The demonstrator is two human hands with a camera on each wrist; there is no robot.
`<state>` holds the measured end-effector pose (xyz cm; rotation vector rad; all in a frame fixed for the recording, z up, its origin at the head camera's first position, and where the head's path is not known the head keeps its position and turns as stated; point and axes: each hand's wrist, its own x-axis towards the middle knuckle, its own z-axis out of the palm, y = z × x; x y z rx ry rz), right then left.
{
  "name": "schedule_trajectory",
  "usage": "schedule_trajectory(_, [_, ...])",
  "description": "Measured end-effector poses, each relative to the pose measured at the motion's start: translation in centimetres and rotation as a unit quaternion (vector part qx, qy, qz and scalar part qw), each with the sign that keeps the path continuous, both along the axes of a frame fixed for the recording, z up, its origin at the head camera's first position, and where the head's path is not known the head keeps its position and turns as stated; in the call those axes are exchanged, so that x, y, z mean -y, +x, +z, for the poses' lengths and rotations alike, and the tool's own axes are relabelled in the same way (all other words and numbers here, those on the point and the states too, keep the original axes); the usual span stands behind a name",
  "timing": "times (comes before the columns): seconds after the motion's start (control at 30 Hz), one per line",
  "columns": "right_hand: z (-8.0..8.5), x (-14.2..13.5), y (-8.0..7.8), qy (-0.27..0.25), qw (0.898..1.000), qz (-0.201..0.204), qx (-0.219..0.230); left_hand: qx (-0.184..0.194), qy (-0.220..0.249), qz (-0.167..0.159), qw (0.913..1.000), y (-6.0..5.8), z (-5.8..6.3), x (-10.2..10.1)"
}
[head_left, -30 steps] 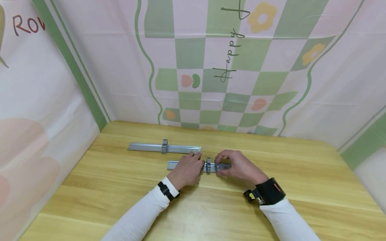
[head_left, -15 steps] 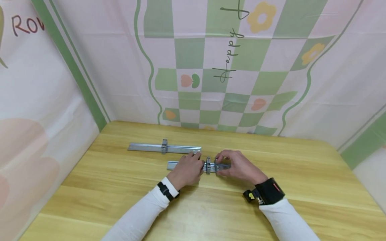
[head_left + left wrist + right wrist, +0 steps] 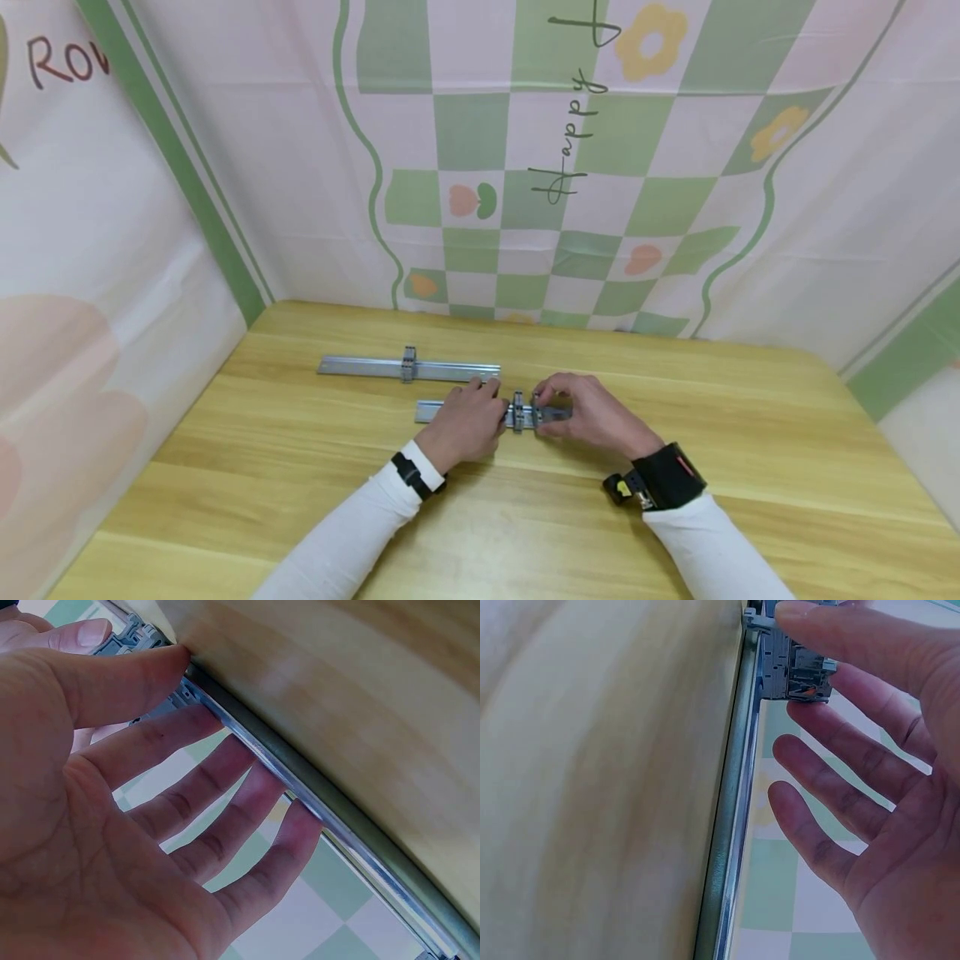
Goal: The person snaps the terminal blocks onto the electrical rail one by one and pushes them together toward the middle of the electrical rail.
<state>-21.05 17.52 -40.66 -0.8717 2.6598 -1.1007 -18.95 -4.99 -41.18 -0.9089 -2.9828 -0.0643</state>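
In the head view the nearer metal DIN rail lies flat on the table. My left hand grips it across its width, thumb and fingertips at its edges in the left wrist view. A grey terminal block stands on the rail, just right of the left fingertips. My right hand pinches a second grey terminal block on the same rail, right of the first, a small gap between them. In the right wrist view its thumb and index finger are at the block, other fingers spread loosely.
A second DIN rail lies farther back and to the left, with a grey terminal block on it. The wooden table ends at a patterned cloth backdrop.
My right hand and the block it pinches have shifted very slightly left along the rail, towards the other block. The left hand holds still.
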Motion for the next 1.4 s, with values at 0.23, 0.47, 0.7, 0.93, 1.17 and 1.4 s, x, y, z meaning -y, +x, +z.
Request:
schedule_trajectory(0.23, [-0.03, 0.15, 0.03, 0.002, 1.0, 0.001, -0.008, 0.001, 0.001, -0.001, 1.0, -0.03, 0.03, 0.03])
schedule_trajectory(0.47, [-0.02, 0.17, 0.01, 0.001, 1.0, 0.008, -0.011, 0.001, -0.004, 0.0, 1.0, -0.08, 0.02, -0.03])
schedule_trajectory(0.7, [0.1, 0.29, 0.09, -0.004, 1.0, 0.011, -0.012, -0.004, -0.01, -0.002, 0.9999, -0.03, 0.01, -0.07])
schedule_trajectory(0.93, [0.17, 0.59, 0.17, -0.003, 1.0, 0.01, -0.019, -0.006, -0.007, -0.004, 0.9999, -0.02, -0.02, -0.05])
schedule_trajectory(1.17, [-0.05, 0.75, 0.16, -0.001, 0.999, 0.009, -0.031, -0.007, -0.005, -0.004, 1.0, 0.04, 0.11, 0.0])
schedule_trajectory(1.4, [-0.04, 0.88, 0.24, -0.005, 0.999, 0.005, -0.045, -0.003, -0.004, -0.002, 1.0, -0.05, 0.01, -0.07])
